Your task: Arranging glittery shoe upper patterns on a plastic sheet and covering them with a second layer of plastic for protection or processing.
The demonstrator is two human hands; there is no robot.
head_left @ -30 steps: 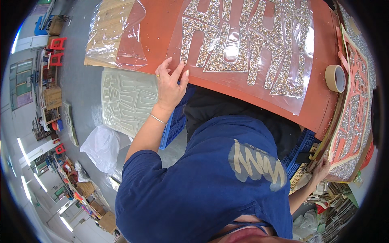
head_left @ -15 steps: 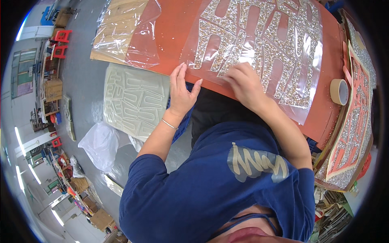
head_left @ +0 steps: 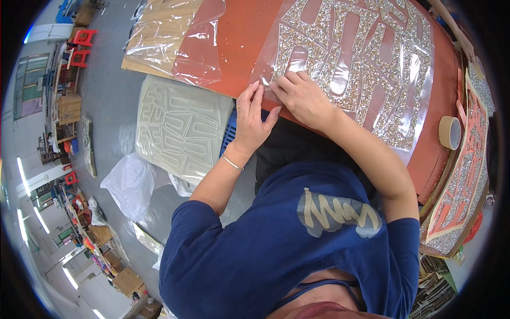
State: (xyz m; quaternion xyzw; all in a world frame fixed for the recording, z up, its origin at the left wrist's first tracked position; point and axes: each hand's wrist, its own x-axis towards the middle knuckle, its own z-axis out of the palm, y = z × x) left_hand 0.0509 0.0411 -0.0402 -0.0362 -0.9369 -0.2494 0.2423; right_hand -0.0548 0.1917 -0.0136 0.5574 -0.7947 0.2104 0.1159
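Observation:
A clear plastic film [head_left: 264, 69] lies on the red-orange table, bearing pieces covered in gold and silver glittery stones [head_left: 366, 66] with long rounded cutouts. At the film's near left corner, my right hand [head_left: 304, 101] has its fingers curled and pressed together; what is between the fingertips, if anything, is hidden. My left hand [head_left: 255, 118] is beside it at the table edge, with fingers stretched, thumb apart and fingertips at the film's border.
Another clear sheet [head_left: 199, 45] covers a wooden board [head_left: 154, 37] at the far left. A pale patterned stack [head_left: 180, 127] sits below the table's left side. Tape [head_left: 450, 133] stands at the right, near a glittery panel [head_left: 461, 175]. Another person's arm [head_left: 451, 24] reaches in at the far right.
My right hand has moved left and settled at the film's corner beside my left hand. Another person's arm has appeared at the far right. The whole view has shifted slightly.

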